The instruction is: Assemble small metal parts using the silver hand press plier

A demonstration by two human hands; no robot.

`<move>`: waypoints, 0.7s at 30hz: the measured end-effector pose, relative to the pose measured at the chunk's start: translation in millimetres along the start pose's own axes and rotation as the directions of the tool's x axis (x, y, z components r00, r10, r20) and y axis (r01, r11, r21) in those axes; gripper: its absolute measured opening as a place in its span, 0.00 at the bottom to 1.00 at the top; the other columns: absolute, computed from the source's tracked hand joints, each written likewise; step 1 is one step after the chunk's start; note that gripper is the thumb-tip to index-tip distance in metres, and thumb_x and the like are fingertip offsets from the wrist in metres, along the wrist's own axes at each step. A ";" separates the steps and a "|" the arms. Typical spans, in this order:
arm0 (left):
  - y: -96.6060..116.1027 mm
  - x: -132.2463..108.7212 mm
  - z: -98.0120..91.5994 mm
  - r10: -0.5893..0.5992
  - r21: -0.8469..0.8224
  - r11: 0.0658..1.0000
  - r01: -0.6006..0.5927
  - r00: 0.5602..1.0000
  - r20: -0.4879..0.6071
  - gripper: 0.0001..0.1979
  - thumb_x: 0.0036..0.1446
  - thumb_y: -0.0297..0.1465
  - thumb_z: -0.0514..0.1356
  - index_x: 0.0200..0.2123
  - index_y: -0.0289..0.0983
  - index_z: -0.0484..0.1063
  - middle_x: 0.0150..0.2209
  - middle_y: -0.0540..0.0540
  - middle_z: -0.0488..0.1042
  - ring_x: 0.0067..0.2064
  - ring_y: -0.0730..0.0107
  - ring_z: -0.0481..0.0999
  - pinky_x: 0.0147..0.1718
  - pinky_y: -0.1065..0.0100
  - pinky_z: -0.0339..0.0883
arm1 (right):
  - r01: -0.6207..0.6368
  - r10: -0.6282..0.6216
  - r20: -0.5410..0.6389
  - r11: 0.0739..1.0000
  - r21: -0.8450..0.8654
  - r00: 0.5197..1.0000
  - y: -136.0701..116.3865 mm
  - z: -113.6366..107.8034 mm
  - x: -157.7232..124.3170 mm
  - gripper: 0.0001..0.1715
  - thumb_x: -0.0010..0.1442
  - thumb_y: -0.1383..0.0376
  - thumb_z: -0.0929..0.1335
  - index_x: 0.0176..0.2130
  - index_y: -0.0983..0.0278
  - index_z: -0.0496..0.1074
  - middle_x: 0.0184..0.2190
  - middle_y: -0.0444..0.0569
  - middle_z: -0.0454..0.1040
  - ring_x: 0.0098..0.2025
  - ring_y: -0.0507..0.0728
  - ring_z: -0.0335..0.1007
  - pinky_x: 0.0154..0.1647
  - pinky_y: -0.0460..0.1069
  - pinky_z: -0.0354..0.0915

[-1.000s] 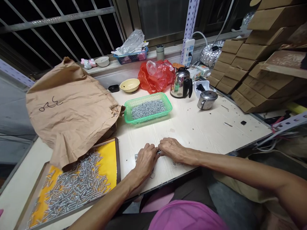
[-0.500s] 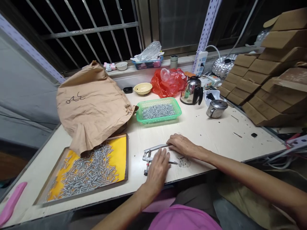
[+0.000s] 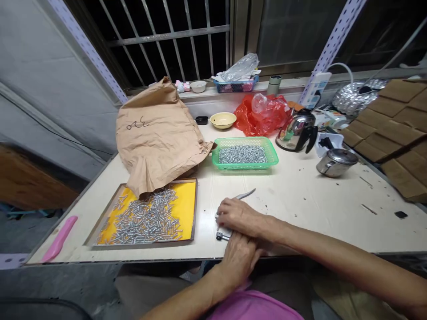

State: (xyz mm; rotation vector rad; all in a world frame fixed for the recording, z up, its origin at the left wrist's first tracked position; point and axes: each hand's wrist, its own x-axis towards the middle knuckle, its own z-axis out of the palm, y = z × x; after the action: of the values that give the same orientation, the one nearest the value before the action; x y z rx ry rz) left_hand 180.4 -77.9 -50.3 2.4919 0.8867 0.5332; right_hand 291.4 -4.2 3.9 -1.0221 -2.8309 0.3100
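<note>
A metal hand tool like spring-loaded pliers [image 3: 246,194] lies on the table near its front edge, one curved handle showing beyond my hands. My right hand [image 3: 240,217] is over its head, fingers curled down around it. My left hand [image 3: 240,255] is just below, its fingertips tucked under the right hand beside the tool; its grip is hidden. To the left, a shallow tray [image 3: 196,209] with a yellow bottom holds a heap of small silvery metal pieces [image 3: 147,218]. A green plastic basket [image 3: 245,166] with more such pieces stands behind my hands.
A big brown paper bag [image 3: 160,133] leans over the tray's back edge. A pink-handled object [image 3: 60,240] lies at the left. Behind are a yellow bowl [image 3: 223,120], red plastic bag [image 3: 263,115] and kettle [image 3: 296,131]. A lidded metal pot [image 3: 336,163] and cardboard boxes [image 3: 393,124] are right.
My right hand has moved from the upper handle to the tool's head. My left hand has drawn back towards the table edge. The tool has turned, and the camera view has shifted left.
</note>
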 end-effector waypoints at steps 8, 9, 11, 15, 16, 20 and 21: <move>-11.9 -67.7 -70.5 0.015 0.155 0.988 0.013 0.983 -0.182 0.09 0.60 0.26 0.52 0.41 0.36 0.70 0.31 0.45 0.73 0.34 0.67 0.71 0.33 0.66 0.67 | 0.194 -0.196 -0.017 0.979 -0.063 0.980 -15.7 38.2 17.6 0.05 0.57 0.72 0.64 0.31 0.64 0.68 0.31 0.49 0.69 0.38 0.57 0.59 0.41 0.53 0.55; -22.2 -73.6 -85.0 -0.074 0.201 0.973 0.117 0.975 -0.210 0.10 0.61 0.26 0.50 0.42 0.37 0.70 0.32 0.45 0.73 0.35 0.67 0.70 0.34 0.66 0.67 | 0.203 -0.206 -0.040 0.976 -0.085 0.978 -14.8 41.7 19.5 0.06 0.58 0.73 0.63 0.31 0.64 0.67 0.30 0.49 0.69 0.36 0.57 0.59 0.40 0.53 0.54; -47.6 -82.1 -111.8 -0.248 0.288 0.899 0.330 0.925 -0.287 0.11 0.62 0.27 0.49 0.41 0.38 0.71 0.34 0.44 0.72 0.37 0.66 0.70 0.38 0.63 0.67 | 0.187 -0.201 -0.124 0.976 -0.115 0.972 -13.1 41.3 23.0 0.09 0.61 0.73 0.61 0.32 0.64 0.68 0.29 0.48 0.69 0.35 0.56 0.59 0.38 0.52 0.54; -97.3 -87.5 -145.9 -0.397 0.416 0.768 0.486 0.872 -0.286 0.12 0.62 0.29 0.49 0.41 0.39 0.72 0.35 0.44 0.70 0.40 0.62 0.67 0.40 0.61 0.66 | 0.047 -0.090 -0.369 0.991 -0.123 0.925 -0.9 4.9 26.9 0.12 0.63 0.72 0.59 0.37 0.65 0.70 0.30 0.49 0.70 0.35 0.56 0.61 0.39 0.52 0.55; -105.9 -86.6 -150.5 -0.408 0.444 0.756 0.481 0.877 -0.256 0.12 0.62 0.28 0.49 0.41 0.39 0.72 0.36 0.44 0.70 0.41 0.62 0.66 0.40 0.61 0.65 | -0.014 -0.045 -0.416 0.990 -0.138 0.908 5.6 -9.7 27.2 0.13 0.63 0.72 0.59 0.38 0.65 0.71 0.30 0.49 0.71 0.35 0.56 0.61 0.39 0.52 0.55; -120.4 -77.3 -161.5 -0.412 0.513 0.761 0.396 0.907 -0.090 0.13 0.61 0.26 0.50 0.39 0.42 0.73 0.36 0.45 0.69 0.41 0.62 0.64 0.39 0.63 0.64 | -0.300 0.139 -0.514 0.922 -0.245 0.847 40.3 -63.2 23.1 0.13 0.64 0.70 0.59 0.40 0.65 0.72 0.34 0.53 0.72 0.38 0.59 0.63 0.39 0.53 0.57; -120.4 -74.5 -163.3 -0.407 0.516 0.772 0.371 0.912 -0.047 0.12 0.60 0.25 0.51 0.37 0.42 0.73 0.35 0.45 0.68 0.41 0.63 0.64 0.38 0.64 0.64 | -0.355 0.177 -0.531 0.900 -0.255 0.829 48.1 -70.6 20.4 0.13 0.63 0.70 0.60 0.43 0.65 0.71 0.37 0.54 0.72 0.41 0.60 0.64 0.40 0.54 0.58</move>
State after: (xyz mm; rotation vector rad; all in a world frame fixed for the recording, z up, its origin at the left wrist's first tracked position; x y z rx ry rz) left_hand -12.3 1.3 7.2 2.6301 1.6529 0.0616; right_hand 318.0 55.7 62.3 -1.3420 -2.3051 -0.3995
